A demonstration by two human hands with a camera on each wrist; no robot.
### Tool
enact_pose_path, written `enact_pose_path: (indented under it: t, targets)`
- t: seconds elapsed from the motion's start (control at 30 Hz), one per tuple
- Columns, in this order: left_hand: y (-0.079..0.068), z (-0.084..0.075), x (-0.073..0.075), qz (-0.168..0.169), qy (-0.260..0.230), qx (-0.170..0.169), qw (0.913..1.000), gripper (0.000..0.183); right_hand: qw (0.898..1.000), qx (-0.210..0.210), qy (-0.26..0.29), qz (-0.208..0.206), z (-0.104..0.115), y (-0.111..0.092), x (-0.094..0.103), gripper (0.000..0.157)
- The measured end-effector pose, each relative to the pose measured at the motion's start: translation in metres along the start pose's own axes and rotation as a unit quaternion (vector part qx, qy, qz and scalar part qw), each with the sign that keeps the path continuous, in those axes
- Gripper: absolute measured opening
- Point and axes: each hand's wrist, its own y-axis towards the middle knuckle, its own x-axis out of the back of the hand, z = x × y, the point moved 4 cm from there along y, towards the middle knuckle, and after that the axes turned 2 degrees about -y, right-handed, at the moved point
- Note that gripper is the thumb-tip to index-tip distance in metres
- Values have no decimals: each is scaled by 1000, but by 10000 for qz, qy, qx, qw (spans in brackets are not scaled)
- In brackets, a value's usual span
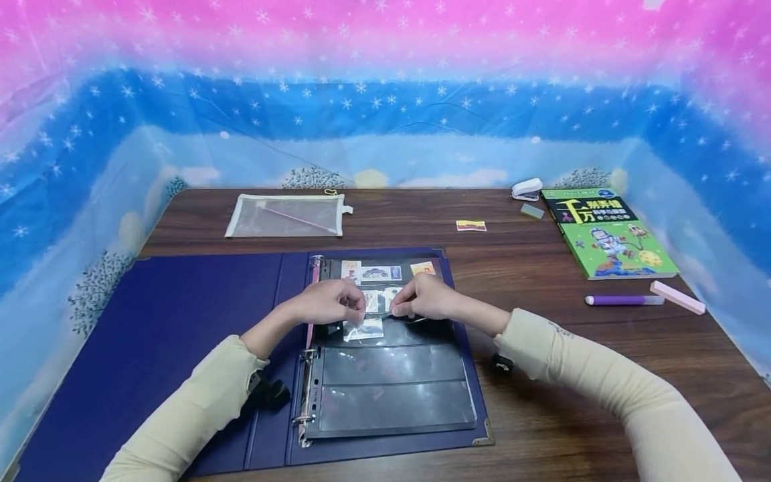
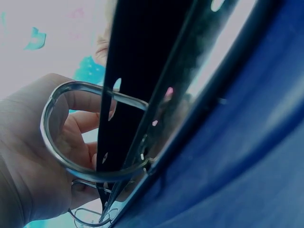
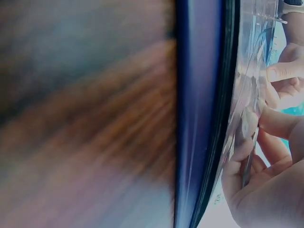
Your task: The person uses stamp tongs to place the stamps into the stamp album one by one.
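A stamp album (image 1: 397,408) lies open, a black page with clear pockets held by its metal rings (image 2: 47,118). Several stamps (image 1: 376,273) sit in the upper pockets. My left hand (image 1: 331,301) pinches the edge of a clear pocket (image 3: 251,61) with thumb and forefinger, just above a pale stamp under shiny film (image 1: 363,330). Close to its right, my right hand (image 1: 426,296) has its thumb and fingers pinched on a slim grey strip (image 3: 248,166) at the same pocket row; I cannot tell what the strip is. Both sets of fingertips are near each other.
The navy cover (image 1: 181,321) spreads left. Behind lie a mesh zip pouch (image 1: 289,215) and a loose stamp (image 1: 470,225). At the right are a stapler (image 1: 527,188), an eraser (image 1: 532,211), a green book (image 1: 614,241), a purple marker (image 1: 623,300) and a pink block (image 1: 677,298).
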Motion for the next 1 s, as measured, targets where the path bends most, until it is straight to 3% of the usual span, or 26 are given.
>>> enact_pose_path:
  t: [0.6, 1.0]
  targets:
    - [-1, 1, 1, -37, 113, 54, 9999, 12, 9985, 88, 360, 396, 6, 6, -4, 13]
    - [1, 1, -1, -108, 235, -36, 9997, 11, 9934, 488, 378, 963, 8, 9, 2, 15]
